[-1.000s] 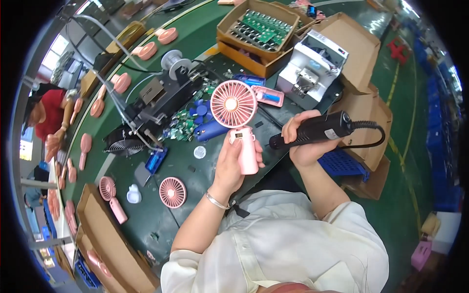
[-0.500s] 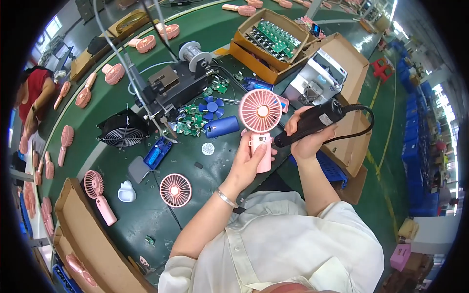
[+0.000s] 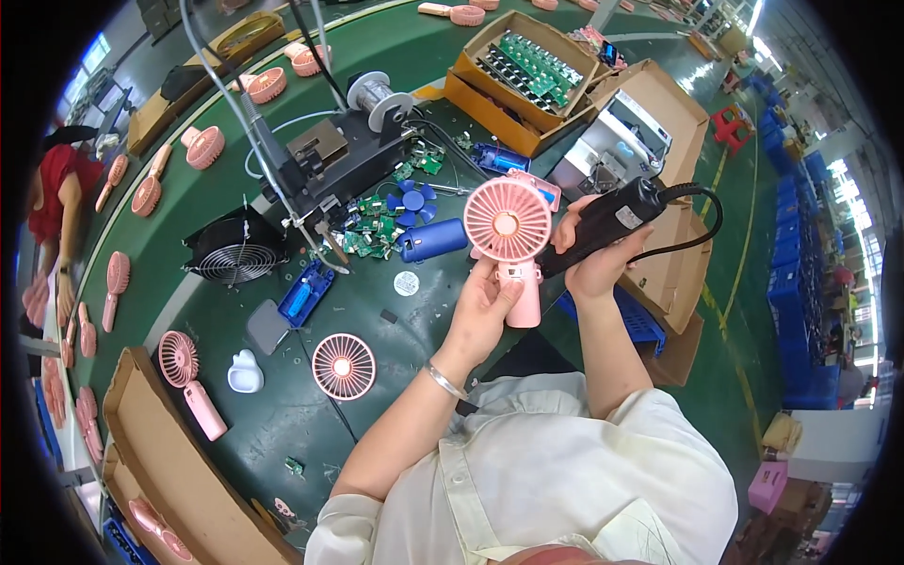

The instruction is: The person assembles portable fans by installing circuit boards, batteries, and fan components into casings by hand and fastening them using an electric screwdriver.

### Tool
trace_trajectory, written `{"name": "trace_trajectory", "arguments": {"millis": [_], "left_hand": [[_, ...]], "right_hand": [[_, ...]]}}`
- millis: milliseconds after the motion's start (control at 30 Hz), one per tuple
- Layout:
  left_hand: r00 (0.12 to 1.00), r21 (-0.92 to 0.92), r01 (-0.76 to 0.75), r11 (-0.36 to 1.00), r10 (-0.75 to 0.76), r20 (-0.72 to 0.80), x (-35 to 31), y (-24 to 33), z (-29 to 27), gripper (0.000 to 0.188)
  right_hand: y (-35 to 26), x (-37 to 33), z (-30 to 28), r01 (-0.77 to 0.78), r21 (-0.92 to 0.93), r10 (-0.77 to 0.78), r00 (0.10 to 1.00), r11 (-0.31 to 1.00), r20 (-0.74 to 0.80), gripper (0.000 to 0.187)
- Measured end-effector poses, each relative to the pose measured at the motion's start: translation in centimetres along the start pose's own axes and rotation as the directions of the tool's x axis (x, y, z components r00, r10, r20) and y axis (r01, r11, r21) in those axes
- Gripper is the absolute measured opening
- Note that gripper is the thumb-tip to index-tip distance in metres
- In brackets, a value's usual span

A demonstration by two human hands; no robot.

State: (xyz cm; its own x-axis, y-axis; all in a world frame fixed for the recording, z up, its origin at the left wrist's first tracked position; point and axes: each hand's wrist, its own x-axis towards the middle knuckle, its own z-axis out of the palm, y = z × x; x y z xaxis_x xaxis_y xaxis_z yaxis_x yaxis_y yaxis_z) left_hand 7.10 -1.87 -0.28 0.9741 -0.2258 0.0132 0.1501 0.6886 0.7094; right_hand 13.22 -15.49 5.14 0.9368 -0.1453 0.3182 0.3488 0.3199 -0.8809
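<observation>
Near the middle, my left hand (image 3: 483,315) is closed round the handle of a pink handheld fan (image 3: 509,221), its round grille facing up. My right hand (image 3: 603,254) grips a black corded electric screwdriver (image 3: 612,226), tilted so its front end points down-left toward the fan's handle. Whether the tip touches the fan is hidden. On the green bench beside my left forearm lies a loose pink fan grille (image 3: 344,366). Farther left are another pink fan (image 3: 193,386) and a pale blue-white moulded piece (image 3: 246,372).
Beyond my hands are a blue casing (image 3: 431,241), several green circuit boards (image 3: 372,231) and a soldering machine with a wire spool (image 3: 379,101). A black cooling fan (image 3: 235,250) stands left. Cardboard boxes (image 3: 518,80) sit at the back. Pink fans ride a green conveyor (image 3: 184,221); another person (image 3: 61,202) is beside it.
The held fan has shifted slightly right and its handle has turned. The screwdriver stays in my right hand. Fans on the conveyor have moved along, and the other person's arms have changed position.
</observation>
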Motion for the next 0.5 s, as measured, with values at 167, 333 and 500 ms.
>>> {"name": "trace_trajectory", "arguments": {"millis": [167,333,500], "left_hand": [[0.997,0.138,-0.012,0.99,0.021,-0.069,-0.2,-0.2,0.6,0.055],[0.984,-0.101,0.174,0.98,-0.176,-0.015,-0.4,-0.2,-0.4,0.05],[0.976,-0.268,0.203,0.942,-0.216,-0.02,0.2,0.3,-0.3,0.047]], "right_hand": [[-0.5,0.2,-0.4,-0.06,0.073,0.06,0.998,0.996,0.0,0.089],[-0.3,-1.0,-0.2,0.031,-0.044,-0.024,0.987,0.999,0.158,0.102],[0.1,-2.2,-0.1,-0.008,-0.07,0.019,0.988,0.998,0.154,0.096]]}}
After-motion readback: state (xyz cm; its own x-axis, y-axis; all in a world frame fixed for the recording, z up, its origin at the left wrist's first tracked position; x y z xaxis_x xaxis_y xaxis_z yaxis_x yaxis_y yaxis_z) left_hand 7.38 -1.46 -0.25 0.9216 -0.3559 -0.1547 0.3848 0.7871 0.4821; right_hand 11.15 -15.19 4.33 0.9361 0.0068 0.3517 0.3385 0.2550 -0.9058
